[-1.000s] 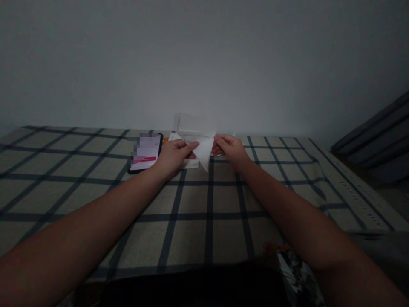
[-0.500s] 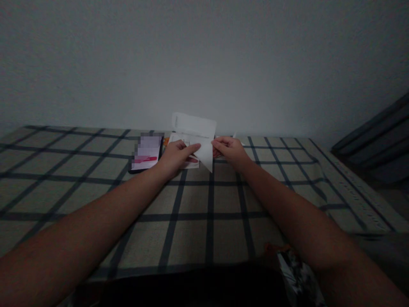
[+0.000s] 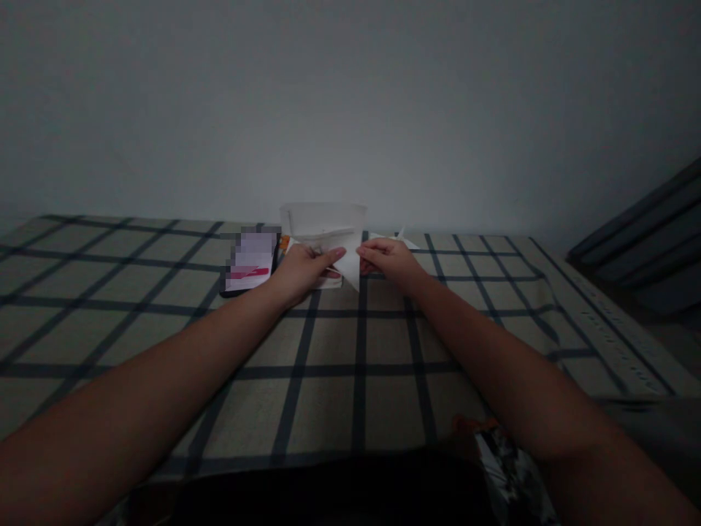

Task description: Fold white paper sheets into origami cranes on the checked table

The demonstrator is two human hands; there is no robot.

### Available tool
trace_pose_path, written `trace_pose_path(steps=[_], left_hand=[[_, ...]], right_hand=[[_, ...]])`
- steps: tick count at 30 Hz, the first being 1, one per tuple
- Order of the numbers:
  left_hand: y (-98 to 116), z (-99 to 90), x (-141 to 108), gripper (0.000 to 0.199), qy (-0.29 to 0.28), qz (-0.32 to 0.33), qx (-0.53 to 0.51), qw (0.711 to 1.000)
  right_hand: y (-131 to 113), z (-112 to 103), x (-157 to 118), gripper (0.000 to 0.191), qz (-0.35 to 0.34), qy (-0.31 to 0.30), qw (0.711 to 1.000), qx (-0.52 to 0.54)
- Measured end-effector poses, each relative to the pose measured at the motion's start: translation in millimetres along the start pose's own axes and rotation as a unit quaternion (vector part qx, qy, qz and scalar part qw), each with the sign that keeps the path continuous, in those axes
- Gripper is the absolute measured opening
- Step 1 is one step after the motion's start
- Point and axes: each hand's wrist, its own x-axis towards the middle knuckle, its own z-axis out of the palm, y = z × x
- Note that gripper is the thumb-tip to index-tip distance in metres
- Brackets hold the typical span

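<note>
As hands [image 3: 301, 272] pinch white paper [image 3: 349, 241], flap [image 3: 323, 218] crosswise, corner [image 3: 354, 276] pointing down

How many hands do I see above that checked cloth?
2: the left hand, its thumb on the white paper, and the right hand at the paper's right edge. No others show.

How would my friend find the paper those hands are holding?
On the checked cloth, look toward the wall. The left hand and right hand hold the pale paper between them. Unlike the phone lying to its left, its top stands up in front of the wall.
</note>
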Motion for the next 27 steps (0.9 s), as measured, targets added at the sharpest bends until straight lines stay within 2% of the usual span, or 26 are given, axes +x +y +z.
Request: trace_pose_path(steps=[9,19,24,27], left_hand=[[-3.2,-2.9,1.5,0.030,-0.040,-0.052,-0.031,0.997],[-3.9,-6.1,5.2,0.026,-0.067,-0.070,-0.039,0.995],[-5.0,-4.4,2.1,0.031,-0.057,-0.052,-0.014,0.997],[-6.2,-4.3,1.3,0.032,-0.061,-0.057,-0.008,0.996]], right_hand=[[-1.6,-1.0,-1.5,0.025,-0.006,0.004,0.999,-0.047],[-2.3,0.4,-1.0,0.024,-0.001,0.003,0.999,-0.054],[-0.9,2.0,0.3,0.030,0.014,0.005,1.000,-0.006],[0.2,1.9,1.0,0.034,-0.005,0.021,1.000,0.012]])
